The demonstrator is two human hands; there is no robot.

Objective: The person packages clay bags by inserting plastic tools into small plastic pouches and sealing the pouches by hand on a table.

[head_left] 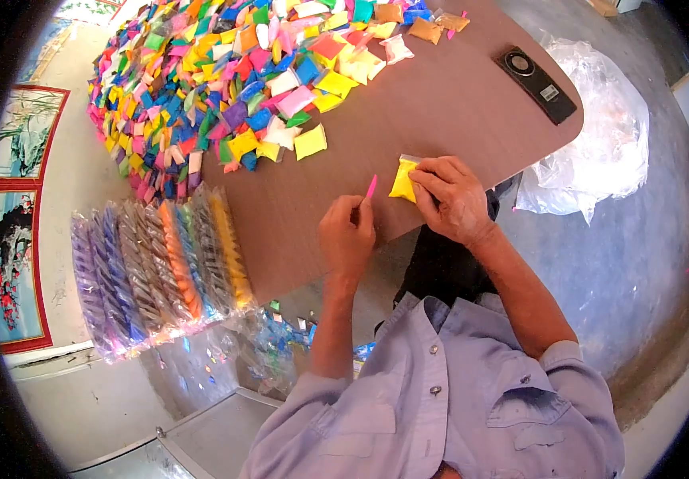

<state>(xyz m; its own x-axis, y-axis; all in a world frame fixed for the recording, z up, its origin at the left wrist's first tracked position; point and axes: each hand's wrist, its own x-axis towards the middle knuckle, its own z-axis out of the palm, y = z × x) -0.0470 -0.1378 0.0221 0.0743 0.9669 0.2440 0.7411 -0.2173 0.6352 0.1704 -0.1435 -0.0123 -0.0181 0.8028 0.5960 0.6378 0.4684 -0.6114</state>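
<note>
My left hand (346, 235) is closed on a slim pink pointed stick (372, 187), whose tip sticks up past the fingers. My right hand (452, 195) pinches a small clear packet of bright yellow material (402, 180) near the table's front edge. The two hands are a short way apart, and the pink stick does not touch the packet. Beyond them lies a large heap of small colourful packets (225, 80), with a loose yellow packet (310, 142) at its near edge.
Long twisted bundles in clear wrap (161, 267) lie at the left end of the brown table (424, 96). A dark flat device with a round dial (534, 83) rests at the right end. Clear plastic sheeting (600, 128) bulges beside the table.
</note>
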